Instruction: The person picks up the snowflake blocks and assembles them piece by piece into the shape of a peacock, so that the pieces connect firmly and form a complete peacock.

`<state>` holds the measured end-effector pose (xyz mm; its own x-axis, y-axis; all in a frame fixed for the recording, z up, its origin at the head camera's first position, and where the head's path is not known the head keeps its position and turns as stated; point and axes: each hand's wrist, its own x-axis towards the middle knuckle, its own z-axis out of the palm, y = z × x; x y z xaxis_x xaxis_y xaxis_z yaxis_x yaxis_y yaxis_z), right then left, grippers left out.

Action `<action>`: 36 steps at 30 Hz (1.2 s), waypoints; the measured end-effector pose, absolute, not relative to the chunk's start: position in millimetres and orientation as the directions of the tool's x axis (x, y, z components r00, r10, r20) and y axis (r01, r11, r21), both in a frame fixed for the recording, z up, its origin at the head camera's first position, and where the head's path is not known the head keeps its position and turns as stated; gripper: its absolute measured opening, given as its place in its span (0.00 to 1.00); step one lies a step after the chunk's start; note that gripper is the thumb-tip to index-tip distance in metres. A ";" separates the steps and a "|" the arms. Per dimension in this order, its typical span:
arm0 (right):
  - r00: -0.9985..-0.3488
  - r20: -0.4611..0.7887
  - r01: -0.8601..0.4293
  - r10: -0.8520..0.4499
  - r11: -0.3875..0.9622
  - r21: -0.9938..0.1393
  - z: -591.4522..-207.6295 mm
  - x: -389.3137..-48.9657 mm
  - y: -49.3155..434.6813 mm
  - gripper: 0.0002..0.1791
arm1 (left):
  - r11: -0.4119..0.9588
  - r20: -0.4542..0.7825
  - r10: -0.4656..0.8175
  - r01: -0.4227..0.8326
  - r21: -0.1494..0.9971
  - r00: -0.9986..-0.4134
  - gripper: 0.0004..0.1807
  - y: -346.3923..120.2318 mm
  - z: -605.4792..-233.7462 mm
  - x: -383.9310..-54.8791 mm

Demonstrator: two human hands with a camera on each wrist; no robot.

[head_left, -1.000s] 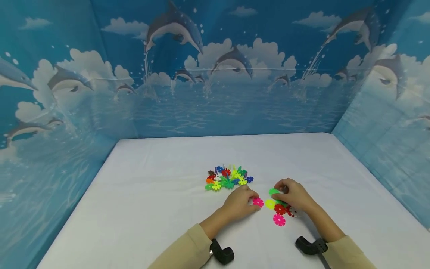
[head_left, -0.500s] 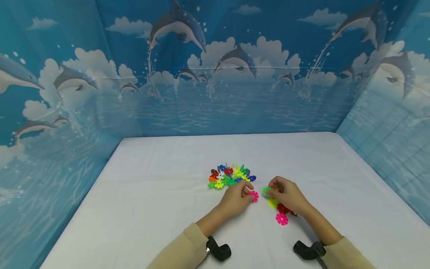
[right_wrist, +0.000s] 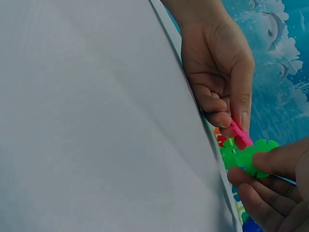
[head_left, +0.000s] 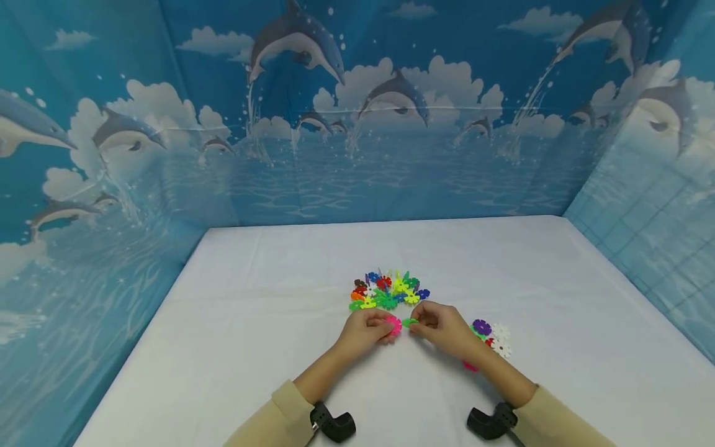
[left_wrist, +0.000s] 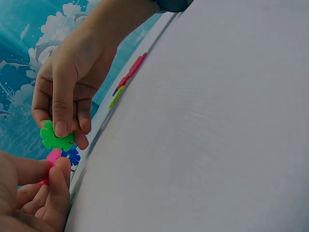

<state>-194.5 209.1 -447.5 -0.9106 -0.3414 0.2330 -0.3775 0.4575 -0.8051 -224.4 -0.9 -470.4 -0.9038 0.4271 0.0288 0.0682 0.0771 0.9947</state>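
Observation:
In the head view my left hand pinches a pink snowflake disc, a notched plastic flower shape, between thumb and fingers. Facing it, my right hand pinches a green snowflake disc, seen nearly edge-on. The two discs are close together, edge toward edge. From the left wrist, the green disc overlaps the upper side of the pink one. In the right wrist view the pink disc is tilted, its lower end at the green disc. Just beyond both hands lies a joined multicoloured cluster of discs.
To the right, partly behind my right forearm, lie loose discs, including a purple disc and a white disc. A white cloth covers the table. Dolphin-printed curtains stand along its back and sides.
My right hand has carried the green disc left, away from the loose discs and toward the pink one. My left hand, pinching the pink disc, has also shifted left.

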 end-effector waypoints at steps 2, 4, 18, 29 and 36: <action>-0.907 0.247 -0.391 -0.342 0.464 -0.795 -451.1 -193.8 206.0 0.03 | 0.067 0.028 0.427 0.062 0.996 -0.904 0.11 -3.6 -470.8 -223.0; -0.903 0.272 -0.407 -0.332 0.465 -0.786 -453.7 -193.4 204.0 0.03 | 0.054 0.038 0.425 0.068 0.996 -0.904 0.11 -4.6 -471.4 -222.8; -0.826 0.447 -0.562 -0.342 0.457 -0.690 -461.2 -194.3 201.4 0.06 | 0.030 -0.005 0.384 0.007 1.000 -0.923 0.10 0.4 -466.6 -218.9; -0.728 0.551 -0.685 -0.407 0.418 -0.596 -465.4 -194.8 197.5 0.10 | 0.041 0.019 0.457 0.043 0.998 -0.889 0.06 -5.1 -469.5 -221.7; -0.736 0.535 -0.676 -0.414 0.424 -0.602 -466.3 -193.0 196.5 0.08 | 0.036 0.014 0.491 0.037 0.999 -0.871 0.06 -6.3 -469.0 -220.3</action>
<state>-193.0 196.5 -466.3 -0.7361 -0.4140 0.5354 -0.6764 0.4238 -0.6024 -220.3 -6.3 -469.0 -0.8713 0.4905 0.0144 0.0367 0.0359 0.9987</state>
